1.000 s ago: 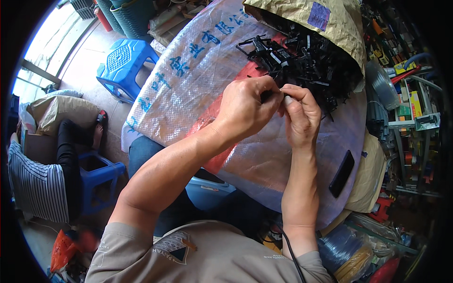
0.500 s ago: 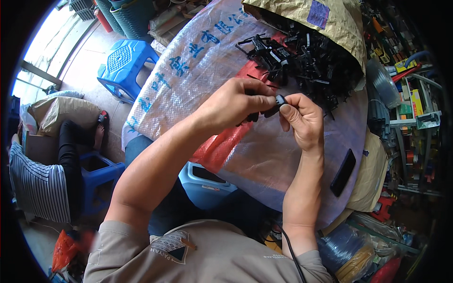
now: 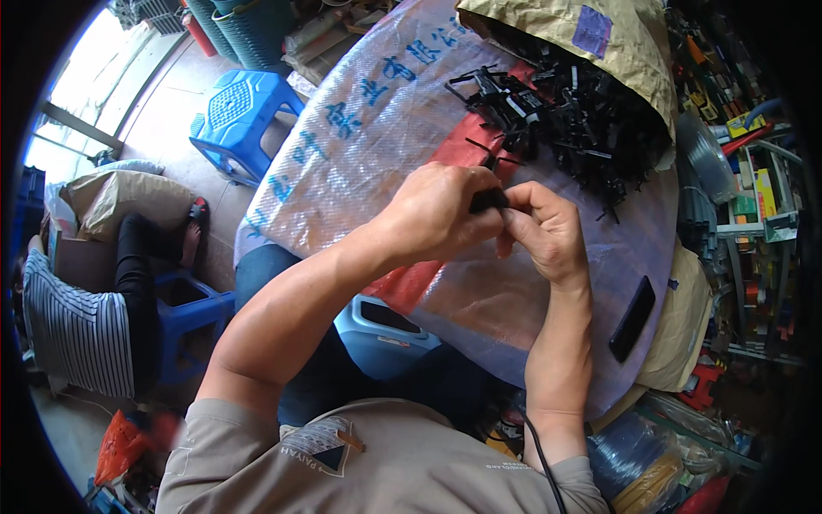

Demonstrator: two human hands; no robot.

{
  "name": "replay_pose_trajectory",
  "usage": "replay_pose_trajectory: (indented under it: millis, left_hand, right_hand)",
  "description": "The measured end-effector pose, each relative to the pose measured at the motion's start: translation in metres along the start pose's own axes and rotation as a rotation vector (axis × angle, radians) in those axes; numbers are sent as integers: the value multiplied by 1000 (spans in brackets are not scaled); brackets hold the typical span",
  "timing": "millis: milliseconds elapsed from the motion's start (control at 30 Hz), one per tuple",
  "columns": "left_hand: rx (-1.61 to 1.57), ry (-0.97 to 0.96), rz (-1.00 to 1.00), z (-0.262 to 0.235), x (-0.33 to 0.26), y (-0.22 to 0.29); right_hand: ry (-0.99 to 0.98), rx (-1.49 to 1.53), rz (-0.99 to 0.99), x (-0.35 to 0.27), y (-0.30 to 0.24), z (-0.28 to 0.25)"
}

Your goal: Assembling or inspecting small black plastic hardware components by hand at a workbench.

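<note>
My left hand (image 3: 443, 210) is closed around a small black plastic part (image 3: 490, 200), its thumb and fingers hiding most of it. The fingers of my right hand (image 3: 552, 233) are pinched together at the right end of that same part, and the two hands touch or nearly touch. Just beyond them lies a loose pile of black plastic parts (image 3: 556, 120), spilling out of a brown paper sack (image 3: 548, 21). Under everything is a white woven sack (image 3: 342, 167) with a red stripe (image 3: 467, 146) and blue lettering.
A black phone (image 3: 632, 319) lies on the woven sack at the right. Blue stools (image 3: 244, 116) stand at the left, near a seated person in a striped top (image 3: 73, 317). A pale blue stool (image 3: 385, 338) is between my legs. Crowded shelves (image 3: 758, 223) line the right side.
My left hand has turned and closed further over the black part. It covers more of it now. The whole view has shifted slightly.
</note>
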State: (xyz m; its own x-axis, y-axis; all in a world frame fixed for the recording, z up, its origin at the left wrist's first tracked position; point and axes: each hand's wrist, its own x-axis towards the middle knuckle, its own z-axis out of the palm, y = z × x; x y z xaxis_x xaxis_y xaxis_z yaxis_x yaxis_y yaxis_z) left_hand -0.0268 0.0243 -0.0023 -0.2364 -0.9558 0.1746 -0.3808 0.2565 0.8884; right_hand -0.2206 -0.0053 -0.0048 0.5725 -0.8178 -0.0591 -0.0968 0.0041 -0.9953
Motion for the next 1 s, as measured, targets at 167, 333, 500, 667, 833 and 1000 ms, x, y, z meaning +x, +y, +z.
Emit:
replay_pose_trajectory:
  millis: [167, 333, 500, 667, 833, 1000]
  left_hand:
    - [0, -58, 26, -10, 6, -1]
    - [-409, 129, -136, -53, 14, 2]
    - [-684, 579, -159, -116, 26, -49]
    - [-659, 1067, -209, -148, 21, -149]
    - [-613, 1188, -292, -147, 23, -197]
    - [-259, 946, -212, -140, 29, -163]
  right_hand:
    - [15, -31, -53, 4, -7, 1]
    - [259, -596, -305, 20, 2, 17]
    - [257, -891, -236, 5, 6, 24]
    - [265, -833, -318, 6, 4, 29]
    - [265, -842, -313, 10, 5, 28]
    - [268, -840, -328, 11, 6, 29]
